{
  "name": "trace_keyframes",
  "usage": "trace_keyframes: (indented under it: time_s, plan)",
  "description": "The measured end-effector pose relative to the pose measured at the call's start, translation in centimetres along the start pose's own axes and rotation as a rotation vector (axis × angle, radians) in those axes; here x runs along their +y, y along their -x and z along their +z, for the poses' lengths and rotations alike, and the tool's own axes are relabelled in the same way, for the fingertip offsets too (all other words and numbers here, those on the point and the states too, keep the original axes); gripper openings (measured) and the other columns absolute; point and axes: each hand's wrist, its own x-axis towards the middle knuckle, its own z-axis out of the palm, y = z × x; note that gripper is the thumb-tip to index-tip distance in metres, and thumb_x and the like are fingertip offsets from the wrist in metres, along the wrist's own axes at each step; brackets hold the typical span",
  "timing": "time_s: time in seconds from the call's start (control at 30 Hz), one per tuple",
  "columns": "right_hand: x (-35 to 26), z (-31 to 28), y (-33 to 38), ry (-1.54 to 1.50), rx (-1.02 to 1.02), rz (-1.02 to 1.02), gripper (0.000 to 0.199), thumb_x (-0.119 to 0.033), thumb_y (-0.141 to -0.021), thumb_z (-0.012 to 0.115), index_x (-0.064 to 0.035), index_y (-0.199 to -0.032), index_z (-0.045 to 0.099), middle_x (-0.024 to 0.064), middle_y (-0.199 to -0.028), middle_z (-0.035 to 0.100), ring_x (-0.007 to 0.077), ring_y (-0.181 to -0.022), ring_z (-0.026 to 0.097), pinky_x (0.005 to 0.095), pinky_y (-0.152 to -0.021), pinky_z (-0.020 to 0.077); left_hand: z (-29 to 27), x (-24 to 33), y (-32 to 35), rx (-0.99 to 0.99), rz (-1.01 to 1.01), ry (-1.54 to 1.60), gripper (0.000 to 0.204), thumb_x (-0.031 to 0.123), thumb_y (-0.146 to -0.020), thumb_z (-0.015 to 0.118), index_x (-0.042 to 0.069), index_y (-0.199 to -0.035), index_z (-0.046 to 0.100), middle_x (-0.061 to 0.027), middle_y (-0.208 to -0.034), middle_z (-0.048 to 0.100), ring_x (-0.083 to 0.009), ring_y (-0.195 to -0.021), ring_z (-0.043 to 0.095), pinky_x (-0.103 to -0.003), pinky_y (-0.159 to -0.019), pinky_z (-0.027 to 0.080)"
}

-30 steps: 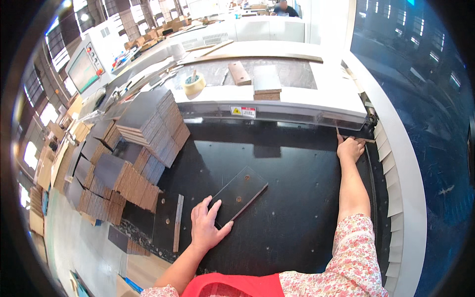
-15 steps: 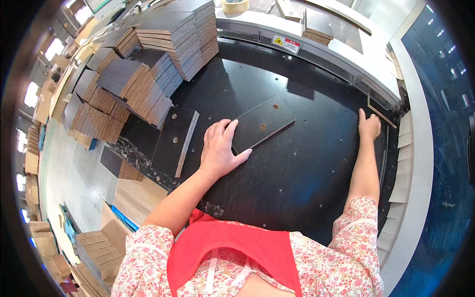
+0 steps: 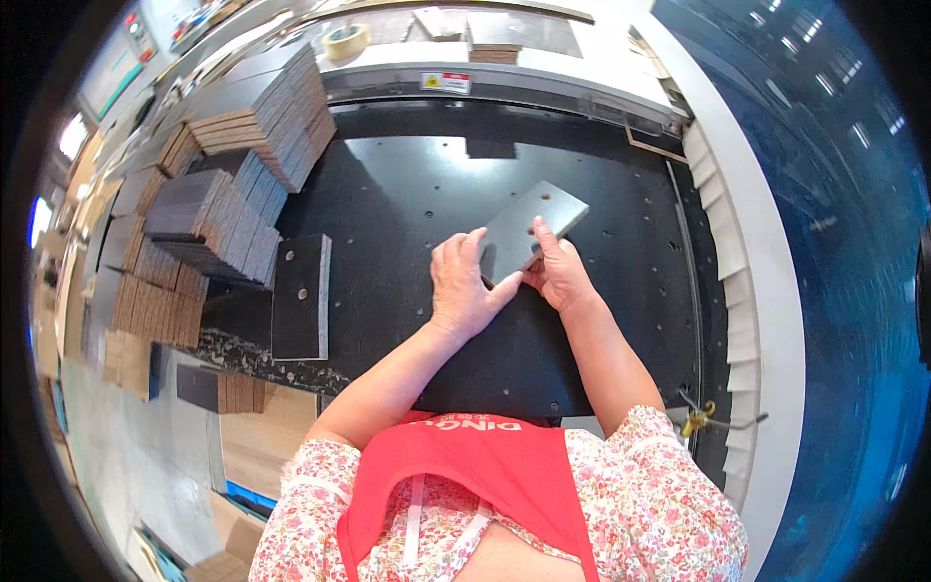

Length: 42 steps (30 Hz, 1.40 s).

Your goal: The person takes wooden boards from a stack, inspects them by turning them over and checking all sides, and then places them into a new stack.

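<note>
Both of my hands hold one grey rectangular panel (image 3: 529,228) with small holes, tilted up off the black machine bed (image 3: 407,184). My left hand (image 3: 464,284) grips its near left edge with fingers on the face. My right hand (image 3: 558,274) grips the near right edge, thumb on top. A dark panel (image 3: 301,296) lies flat at the bed's left edge, apart from my hands.
Stacks of dark panels with brown edges (image 3: 262,112) pile along the left and back left. A roll of tape (image 3: 345,41) sits beyond the bed. A white ribbed rail (image 3: 737,262) borders the right side. Wooden boards (image 3: 262,441) lie low on the left.
My right hand came in from the far right edge to the panel. Both hands have lifted the panel off the bed, and its lighter face shows.
</note>
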Motion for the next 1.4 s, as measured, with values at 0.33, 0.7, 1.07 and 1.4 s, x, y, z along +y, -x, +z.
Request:
trace_keyframes:
  time_s: [0.33, 0.7, 1.07, 1.4]
  plan:
    - [-12.0, -13.6, -0.1, 0.981, 0.648, -1.011, 0.039, -0.03, -0.093, 0.067, 0.0025, -0.114, 0.064, 0.0177, -0.105, 0.071, 0.0314, -0.098, 0.068, 0.0402, -0.088, 0.0504, -2.8, -2.1, 1.4, -0.158, 0.059, -0.099, 0.064, 0.032, -0.083, 0.074, 0.005, -0.136, 0.051, -0.0189, -0.143, 0.043, -0.0387, -0.136, 0.035, -0.05, -0.114, 0.029]
    - [-14.0, -21.0, -3.1, 1.112, 0.863, -0.915, 0.034, -0.034, -0.09, 0.069, -0.0013, -0.102, 0.07, 0.0177, -0.096, 0.073, 0.0367, -0.092, 0.069, 0.0439, -0.081, 0.0518, -2.8, -3.4, 1.7, -0.071, 0.074, -0.032, 0.038, 0.023, -0.082, 0.074, 0.007, -0.116, 0.065, -0.0106, -0.125, 0.058, -0.0316, -0.122, 0.051, -0.046, -0.107, 0.038]
    - [-14.0, -19.5, -2.1, 1.186, 0.864, -0.746, 0.036, -0.033, -0.089, 0.07, 0.0006, -0.104, 0.07, 0.0185, -0.096, 0.073, 0.0335, -0.093, 0.07, 0.0413, -0.084, 0.0514, -2.9, -3.4, 1.6, -0.11, 0.049, -0.029, 0.033, 0.02, -0.081, 0.074, 0.008, -0.11, 0.067, -0.0103, -0.123, 0.059, -0.031, -0.122, 0.051, -0.046, -0.107, 0.037]
    - [-13.0, -22.7, -3.6, 1.41, 0.904, -0.713, 0.034, -0.031, -0.088, 0.068, -0.0003, -0.102, 0.068, 0.0242, -0.099, 0.07, 0.041, -0.097, 0.065, 0.0454, -0.086, 0.0509, -3.0, -3.2, 1.5, -0.117, 0.043, -0.009, 0.03, 0.019, -0.081, 0.075, 0.006, -0.107, 0.068, -0.0103, -0.122, 0.059, -0.0305, -0.122, 0.051, -0.046, -0.108, 0.038]
